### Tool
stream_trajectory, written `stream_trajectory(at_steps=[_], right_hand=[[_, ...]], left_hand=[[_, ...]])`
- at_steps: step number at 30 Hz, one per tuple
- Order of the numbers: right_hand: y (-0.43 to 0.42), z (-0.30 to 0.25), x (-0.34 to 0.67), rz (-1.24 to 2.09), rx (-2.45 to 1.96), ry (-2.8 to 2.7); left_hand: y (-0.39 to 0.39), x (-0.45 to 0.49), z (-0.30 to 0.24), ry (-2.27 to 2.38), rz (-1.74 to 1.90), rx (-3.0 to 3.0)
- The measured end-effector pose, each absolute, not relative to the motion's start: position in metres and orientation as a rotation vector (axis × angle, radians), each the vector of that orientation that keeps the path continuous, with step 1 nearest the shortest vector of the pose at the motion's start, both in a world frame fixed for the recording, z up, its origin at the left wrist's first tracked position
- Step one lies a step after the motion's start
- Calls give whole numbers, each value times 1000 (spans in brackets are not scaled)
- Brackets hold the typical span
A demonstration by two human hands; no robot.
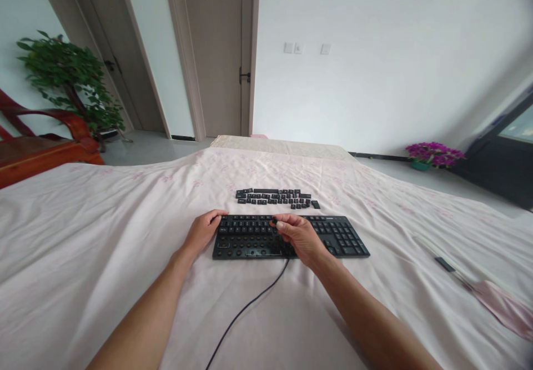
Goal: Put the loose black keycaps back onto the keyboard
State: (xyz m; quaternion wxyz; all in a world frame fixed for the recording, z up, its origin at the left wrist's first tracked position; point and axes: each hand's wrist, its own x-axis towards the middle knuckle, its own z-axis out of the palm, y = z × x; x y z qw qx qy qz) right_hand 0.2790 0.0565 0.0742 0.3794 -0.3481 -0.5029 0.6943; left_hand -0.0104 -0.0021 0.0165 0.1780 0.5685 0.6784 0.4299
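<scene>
A black keyboard (244, 238) lies in front of me on a pale flowered cloth. Its near left rows show bare key posts, while keycaps sit on the far rows and the number pad. My left hand (204, 230) grips the keyboard's far left corner, fingers bent over the edge. Above the middle of the keyboard, my right hand (297, 235) pinches a small black keycap (273, 221) between thumb and forefinger. The right hand covers part of the keys. Beyond the keyboard, several loose keycaps (272, 200) lie in uneven rows, among them a long space bar (265, 191).
A black cable (250, 303) runs from under the keyboard toward me. To the right lies a thin object with a dark band (444, 264) and a pink end (502, 303). A wooden armchair (50, 148) and a leafy plant (66, 75) stand left; purple flowers (435, 152) stand right.
</scene>
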Motion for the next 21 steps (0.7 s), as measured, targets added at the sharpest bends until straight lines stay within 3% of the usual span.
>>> stream_trajectory(at_steps=[10, 21], right_hand=[[84, 57, 323, 590, -1189, -2197], [70, 65, 305, 134, -1017, -2538]], left_hand=[[-3, -8, 20, 1928, 1192, 1616], [-4, -7, 22, 1933, 1199, 1619]])
